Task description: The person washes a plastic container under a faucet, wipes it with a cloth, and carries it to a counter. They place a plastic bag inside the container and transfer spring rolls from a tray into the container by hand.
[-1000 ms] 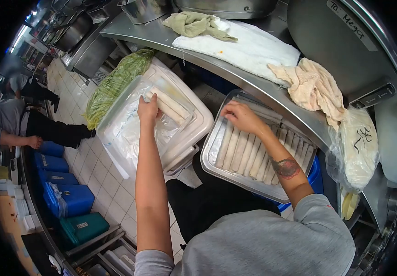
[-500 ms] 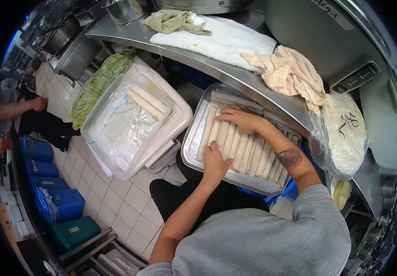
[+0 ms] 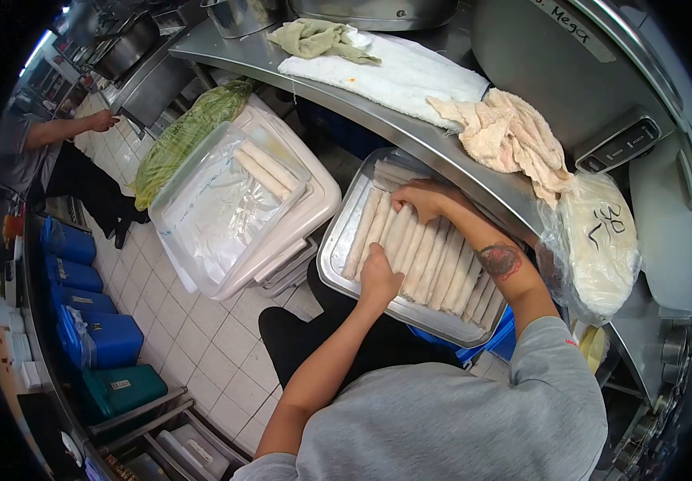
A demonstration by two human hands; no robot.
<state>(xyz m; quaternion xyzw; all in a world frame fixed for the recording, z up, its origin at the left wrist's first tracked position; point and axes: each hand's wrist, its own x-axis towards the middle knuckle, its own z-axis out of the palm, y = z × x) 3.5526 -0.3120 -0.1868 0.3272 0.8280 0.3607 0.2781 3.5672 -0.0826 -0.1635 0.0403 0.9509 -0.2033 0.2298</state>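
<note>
A white lidded bin [image 3: 314, 210] at ten o'clock carries a clear plastic-lined tub [image 3: 202, 210] holding two pale rolls [image 3: 264, 170], while the metal tray [image 3: 336, 255] at centre holds a packed row of rolls [image 3: 434, 268]. The left hand [image 3: 380, 274], fingers curled, presses on rolls at the tray's near side; the right hand [image 3: 420, 198], fingers loosely bent, rests on rolls at its far end. A steel counter [image 3: 430, 140] at twelve o'clock bears towels [image 3: 410, 74]; the floor is tiled [image 3: 202, 337], with a co-worker [image 3: 49, 156] at nine o'clock.
</note>
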